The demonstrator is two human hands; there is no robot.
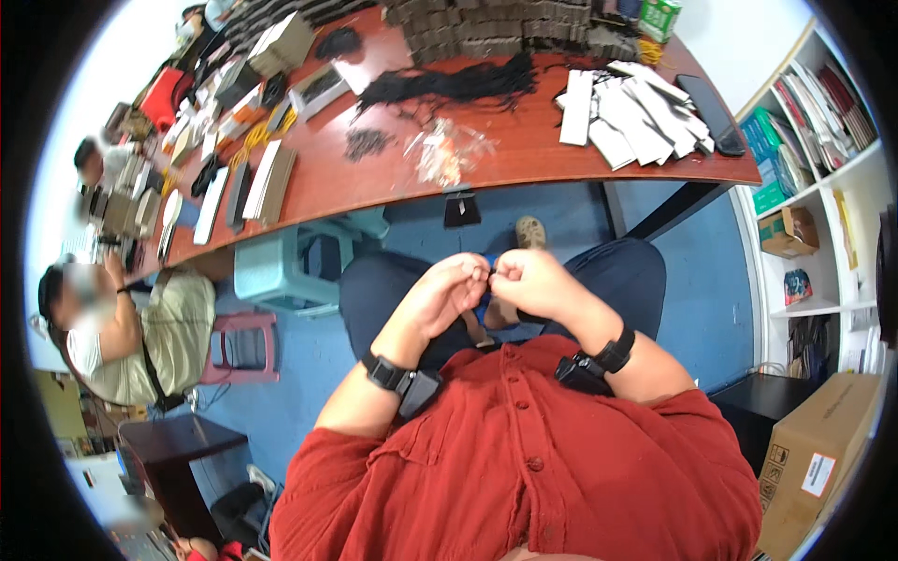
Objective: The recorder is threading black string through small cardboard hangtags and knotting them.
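Observation:
Both of my hands meet over my lap, in front of the table's near edge. My left hand [453,292] is closed, its fingers curled and their tips pressed together. Right against it, my right hand [535,284] is closed too, thumb and forefinger pinched. A tiny dark bit shows between the fingertips, too small to name. Just beyond the hands, a small flat black piece [461,209] shows below the table edge. On the table past it lies a heap of small clear plastic bags [443,155], with a pile of small dark pieces [369,143] to its left.
The red-brown table [524,159] carries a bundle of black cords [449,84], loose white strips [636,117] and a dark phone-like slab [711,114]. Light-blue stools [285,266] stand below it. A seated person [131,327] works at left. White shelves [814,224] and a cardboard box [818,458] are at right.

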